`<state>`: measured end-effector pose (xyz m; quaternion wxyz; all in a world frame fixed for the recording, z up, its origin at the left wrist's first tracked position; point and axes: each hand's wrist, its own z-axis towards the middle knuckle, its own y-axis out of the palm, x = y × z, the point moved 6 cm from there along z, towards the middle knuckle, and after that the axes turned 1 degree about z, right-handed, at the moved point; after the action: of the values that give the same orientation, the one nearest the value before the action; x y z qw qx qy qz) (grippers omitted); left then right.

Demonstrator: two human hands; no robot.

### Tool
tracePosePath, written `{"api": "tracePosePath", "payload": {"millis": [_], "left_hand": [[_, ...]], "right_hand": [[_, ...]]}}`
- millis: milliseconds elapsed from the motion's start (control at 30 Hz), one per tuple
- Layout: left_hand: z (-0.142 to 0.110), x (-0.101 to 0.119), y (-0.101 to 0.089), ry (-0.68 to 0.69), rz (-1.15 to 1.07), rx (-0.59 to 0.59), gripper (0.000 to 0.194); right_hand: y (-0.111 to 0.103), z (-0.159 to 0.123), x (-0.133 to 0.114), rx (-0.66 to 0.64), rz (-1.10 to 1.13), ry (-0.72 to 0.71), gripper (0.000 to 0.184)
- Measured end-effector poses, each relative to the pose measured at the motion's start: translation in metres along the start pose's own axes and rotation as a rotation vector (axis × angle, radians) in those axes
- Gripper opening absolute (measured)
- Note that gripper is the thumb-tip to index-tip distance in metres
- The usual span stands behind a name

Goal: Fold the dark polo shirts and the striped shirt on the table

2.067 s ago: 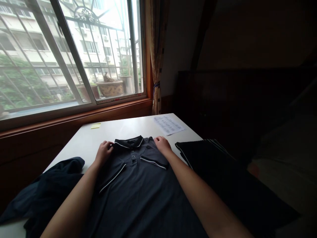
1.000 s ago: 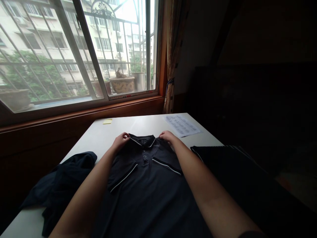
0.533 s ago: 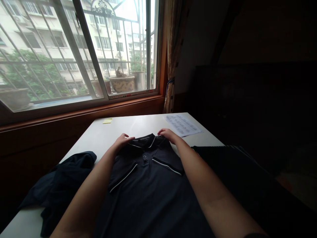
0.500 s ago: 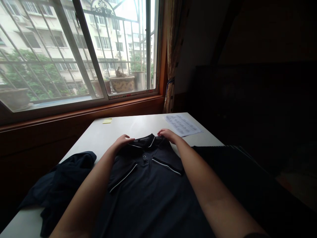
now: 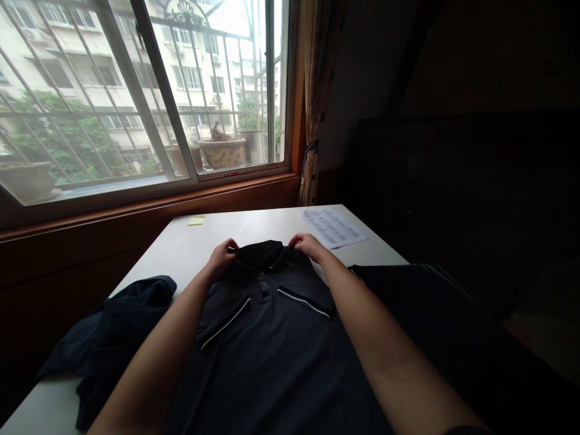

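A dark polo shirt [image 5: 272, 338] with white-edged sleeves lies front up in front of me, its collar at the far end. Both sleeves are folded inward over the chest, below the buttoned placket. My left hand [image 5: 223, 256] pinches the left end of the collar, fingers closed on the cloth. At the collar's right end, my right hand [image 5: 306, 245] grips the fabric near the shoulder between thumb and fingers. The collar stands up slightly between the two hands.
Under the shirt is a white table [image 5: 156, 257]. A crumpled dark garment [image 5: 118, 326] lies at the left, another dark cloth [image 5: 408, 302] at the right. Printed sheets [image 5: 335, 228] and a yellow sticky note [image 5: 196, 221] rest toward the far edge. Beyond are a barred window and curtain [image 5: 310, 163].
My left fingers have closed on the collar's left end, where they were stretched out before. The collar is now raised and spread straighter. My right hand has barely moved.
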<state>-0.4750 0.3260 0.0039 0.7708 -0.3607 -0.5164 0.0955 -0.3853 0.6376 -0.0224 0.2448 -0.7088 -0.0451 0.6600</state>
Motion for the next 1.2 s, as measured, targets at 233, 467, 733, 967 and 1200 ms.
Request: {"api": "tracePosePath", "payload": {"millis": [233,467,733,967,1200], "left_hand": [[-0.003,-0.002,0.006,0.073,0.068,0.107,0.013],[-0.004,0.001,0.01,0.194,0.123,0.114,0.017],[-0.02,0.006,0.01,0.373,0.192,0.022,0.02],[-0.051,0.017,0.007,0.514,0.275,-0.112,0.056],[-0.072,0.019,0.004,0.621,0.51,-0.147,0.055]], "right_hand": [[-0.008,-0.004,0.0,0.107,-0.071,-0.114,0.03],[-0.001,-0.006,-0.003,0.081,-0.081,-0.114,0.029],[0.006,-0.002,0.007,-0.085,-0.114,-0.027,0.027],[0.018,-0.01,0.005,-0.314,-0.148,-0.076,0.031],[0.014,-0.027,-0.011,-0.299,-0.132,-0.196,0.021]]}}
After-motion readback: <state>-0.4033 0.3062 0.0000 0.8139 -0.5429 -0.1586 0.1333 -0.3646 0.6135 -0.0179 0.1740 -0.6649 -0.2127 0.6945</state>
